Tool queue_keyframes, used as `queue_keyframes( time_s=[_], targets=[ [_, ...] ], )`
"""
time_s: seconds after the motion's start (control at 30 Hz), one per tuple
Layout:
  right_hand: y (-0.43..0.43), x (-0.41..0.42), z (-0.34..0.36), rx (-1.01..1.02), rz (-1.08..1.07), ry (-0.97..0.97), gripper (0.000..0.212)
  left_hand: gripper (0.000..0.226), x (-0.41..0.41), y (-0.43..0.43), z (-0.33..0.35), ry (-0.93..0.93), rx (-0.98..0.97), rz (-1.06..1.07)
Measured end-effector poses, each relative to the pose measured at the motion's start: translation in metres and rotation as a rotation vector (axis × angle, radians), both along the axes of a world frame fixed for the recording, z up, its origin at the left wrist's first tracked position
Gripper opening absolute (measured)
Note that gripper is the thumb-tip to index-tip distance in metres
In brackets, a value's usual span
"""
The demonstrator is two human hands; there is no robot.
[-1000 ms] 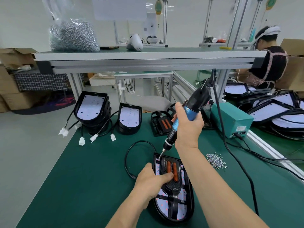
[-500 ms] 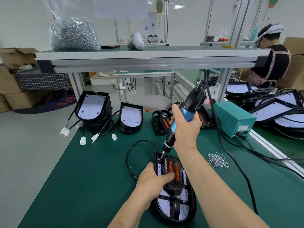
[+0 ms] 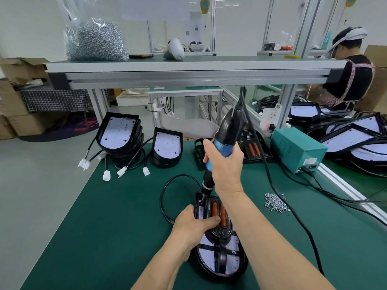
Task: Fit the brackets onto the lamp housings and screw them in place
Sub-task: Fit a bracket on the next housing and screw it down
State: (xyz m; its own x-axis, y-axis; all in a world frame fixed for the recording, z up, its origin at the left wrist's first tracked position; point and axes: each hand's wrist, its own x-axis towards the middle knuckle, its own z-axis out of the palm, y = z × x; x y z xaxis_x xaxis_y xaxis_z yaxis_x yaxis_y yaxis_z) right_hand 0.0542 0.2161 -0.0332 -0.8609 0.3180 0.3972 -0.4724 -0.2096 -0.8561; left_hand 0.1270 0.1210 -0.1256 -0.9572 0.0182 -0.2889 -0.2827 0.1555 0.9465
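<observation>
Clamps bracket point(image 3: 219, 232) onto lamp housing point(image 3: 237, 263) on the bench point(image 3: 104, 227) with curled left grip point(image 3: 192, 227), wraps right grip point(image 3: 225, 166) round the tilted screwdriver point(image 3: 227, 130), and risks its bit point(image 3: 202, 198) slipping sideways through that tilt.

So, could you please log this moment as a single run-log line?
step: screwing bracket | right hand: grips electric screwdriver, bit at lamp housing far-left corner | left hand: grips housing edge, thumb on bracket

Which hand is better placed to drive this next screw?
The right hand: it grips the screwdriver, tip at the far corner of the lamp housing. The left hand steadies that housing, thumb on the bracket.
</observation>
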Motion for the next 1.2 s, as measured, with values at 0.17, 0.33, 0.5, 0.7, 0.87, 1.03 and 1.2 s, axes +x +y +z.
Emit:
queue_keyframes(
  time_s=[0.17, 0.33, 0.5, 0.7, 0.87, 1.03, 1.2],
  targets=[
    [-0.009, 0.011, 0.001, 0.032, 0.035, -0.015, 0.019, 0.033, 0.003, 0.000, 0.001, 0.013, -0.021, 0.007],
    [0.009, 0.018, 0.020, -0.105, -0.020, -0.008, 0.018, 0.039, 0.004, 0.000, 0.004, 0.014, -0.009, 0.002],
    [0.066, 0.023, 0.033, -0.323, -0.108, -0.013, 0.020, 0.076, 0.008, -0.001, 0.011, -0.002, -0.040, 0.003],
    [0.148, 0.035, -0.017, -0.644, -0.197, -0.189, 0.016, 0.034, 0.003, -0.001, 0.008, 0.020, -0.106, -0.016],
    [0.195, 0.050, -0.052, -0.817, -0.245, -0.264, 0.018, 0.034, -0.002, 0.000, 0.014, 0.037, -0.141, -0.053],
    [0.219, 0.053, -0.068, -0.908, -0.255, -0.281, 0.021, 0.035, -0.011, 0.006, 0.021, 0.031, -0.185, -0.135],
    [0.237, 0.053, -0.086, -0.925, -0.213, -0.285, 0.019, 0.034, -0.020, 0.010, 0.027, 0.038, -0.347, -0.168]
  ],
)
